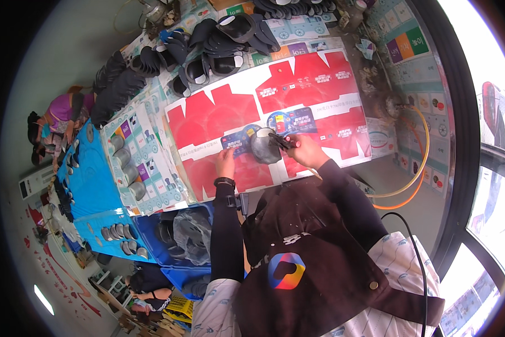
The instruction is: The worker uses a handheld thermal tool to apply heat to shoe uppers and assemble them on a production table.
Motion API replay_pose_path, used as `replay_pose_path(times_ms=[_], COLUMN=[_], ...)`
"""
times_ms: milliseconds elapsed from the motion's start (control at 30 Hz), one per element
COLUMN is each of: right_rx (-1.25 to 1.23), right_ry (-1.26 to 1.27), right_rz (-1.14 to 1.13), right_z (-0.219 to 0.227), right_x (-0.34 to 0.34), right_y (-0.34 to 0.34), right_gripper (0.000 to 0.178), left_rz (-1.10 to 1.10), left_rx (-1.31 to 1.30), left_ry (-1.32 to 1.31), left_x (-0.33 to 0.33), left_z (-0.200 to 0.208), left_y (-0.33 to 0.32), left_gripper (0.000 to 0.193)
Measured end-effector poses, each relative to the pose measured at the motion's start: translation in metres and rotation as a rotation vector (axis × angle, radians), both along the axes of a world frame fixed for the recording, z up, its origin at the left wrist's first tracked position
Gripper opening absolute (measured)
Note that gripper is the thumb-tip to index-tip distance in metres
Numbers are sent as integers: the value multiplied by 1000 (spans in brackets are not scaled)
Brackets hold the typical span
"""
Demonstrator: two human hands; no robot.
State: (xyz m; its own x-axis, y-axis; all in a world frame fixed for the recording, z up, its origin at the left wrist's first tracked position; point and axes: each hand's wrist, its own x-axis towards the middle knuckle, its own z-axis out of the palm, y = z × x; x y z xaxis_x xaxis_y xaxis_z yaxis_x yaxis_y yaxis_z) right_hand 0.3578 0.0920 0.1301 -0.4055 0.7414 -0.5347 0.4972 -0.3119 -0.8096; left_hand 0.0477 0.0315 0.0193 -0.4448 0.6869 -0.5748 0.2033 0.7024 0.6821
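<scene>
My right hand (304,151) is closed round a black spray gun (280,140) with a red part near the fingers. Its front end is over a grey, rounded cup-shaped piece (265,150), and a pale hose trails from beneath the hand. To the left of that piece, my left hand (225,164) rests its fingertips near a blue printed panel (238,141); I make out nothing held in it. Under both hands lies a large red-and-white printed sheet (218,115). Whether the gun touches the grey piece is hidden.
Dark cup-shaped pieces (238,28) are piled along the far side. Several grey ones (130,173) lie at the left, beside a blue-covered table (95,180). Blue crates (151,224) stand below. A yellow hose (424,163) loops at right. Another person (67,109) works far left.
</scene>
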Motion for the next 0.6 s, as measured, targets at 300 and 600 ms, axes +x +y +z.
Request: replay_pose_path(times_ms=[300,600], right_rx=[-21,47], right_ry=[-7,-71], right_rz=[210,289], right_z=[4,18], right_x=[8,5], right_y=[-8,-2], right_gripper=[37,30], left_rz=[-50,-221], left_rx=[-14,-105], left_ry=[18,-52], left_x=[-8,21], left_z=[-24,-13], left_y=[-13,-2], left_gripper=[37,35])
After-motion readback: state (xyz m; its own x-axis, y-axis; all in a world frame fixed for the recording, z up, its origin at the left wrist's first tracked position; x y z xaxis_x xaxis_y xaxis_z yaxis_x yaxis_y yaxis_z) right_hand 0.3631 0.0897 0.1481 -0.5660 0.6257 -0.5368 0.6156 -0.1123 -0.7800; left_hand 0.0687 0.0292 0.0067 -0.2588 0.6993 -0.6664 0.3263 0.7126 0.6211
